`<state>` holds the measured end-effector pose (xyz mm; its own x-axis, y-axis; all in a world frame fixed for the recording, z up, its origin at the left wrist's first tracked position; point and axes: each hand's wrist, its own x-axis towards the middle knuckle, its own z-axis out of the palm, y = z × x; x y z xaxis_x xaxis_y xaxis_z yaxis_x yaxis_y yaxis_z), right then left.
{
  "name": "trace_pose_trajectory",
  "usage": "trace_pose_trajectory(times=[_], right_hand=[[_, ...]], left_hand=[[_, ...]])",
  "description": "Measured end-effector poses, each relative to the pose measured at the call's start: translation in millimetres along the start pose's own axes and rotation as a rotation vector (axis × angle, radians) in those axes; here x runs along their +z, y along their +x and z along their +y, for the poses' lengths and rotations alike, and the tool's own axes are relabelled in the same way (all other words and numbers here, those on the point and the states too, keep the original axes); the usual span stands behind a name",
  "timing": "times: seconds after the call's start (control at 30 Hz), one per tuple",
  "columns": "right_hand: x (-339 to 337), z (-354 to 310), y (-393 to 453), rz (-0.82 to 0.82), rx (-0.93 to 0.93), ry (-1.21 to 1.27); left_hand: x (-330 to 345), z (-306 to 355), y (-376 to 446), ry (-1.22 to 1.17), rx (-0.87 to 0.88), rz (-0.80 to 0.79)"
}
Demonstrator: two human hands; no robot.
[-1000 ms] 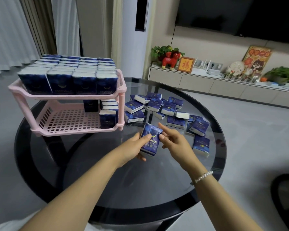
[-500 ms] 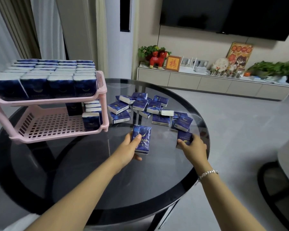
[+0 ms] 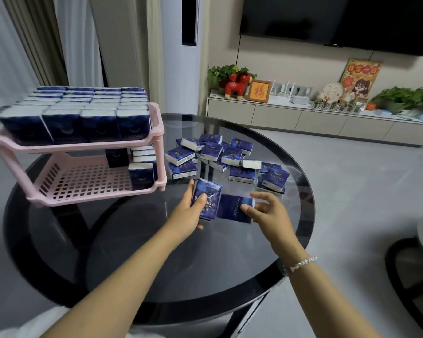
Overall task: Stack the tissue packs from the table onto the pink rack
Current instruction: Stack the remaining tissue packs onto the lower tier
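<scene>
Left hand clamps one tissue pack, right hand pinches second pack, mid-frame; packs look light, soft, slick-wrapped; grip across long edges.

Pink rack left edge cropped

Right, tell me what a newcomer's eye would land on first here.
First, the pink rack at the left of the round glass table, its top shelf packed with upright blue tissue packs and its lower shelf mostly bare. Next, the loose pile of packs in the middle of the table. In front of it, the left hand grips one pack and the right hand holds another beside it.
</scene>
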<state>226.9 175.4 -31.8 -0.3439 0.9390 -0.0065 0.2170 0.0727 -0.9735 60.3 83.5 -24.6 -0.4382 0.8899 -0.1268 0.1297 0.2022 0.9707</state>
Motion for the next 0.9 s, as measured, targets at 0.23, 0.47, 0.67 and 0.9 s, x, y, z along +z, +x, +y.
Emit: trace_pose_trajectory(times=[0.23,0.47,0.67,0.9], right_hand=[[11,-22,-6,0.078,-0.121,0.258],[33,-30,-6,-0.006,-0.243,0.122],[43,-29,-2,0.094,-0.298,0.037],[31,-17,15,0.172,-0.319,-0.123]], left_hand=[[-6,1,5,0.037,-0.06,0.002],[-7,-4,5,0.012,-0.042,-0.177],[-10,2,-3,0.039,-0.037,-0.257],[0,-1,-1,0.026,-0.034,-0.185]])
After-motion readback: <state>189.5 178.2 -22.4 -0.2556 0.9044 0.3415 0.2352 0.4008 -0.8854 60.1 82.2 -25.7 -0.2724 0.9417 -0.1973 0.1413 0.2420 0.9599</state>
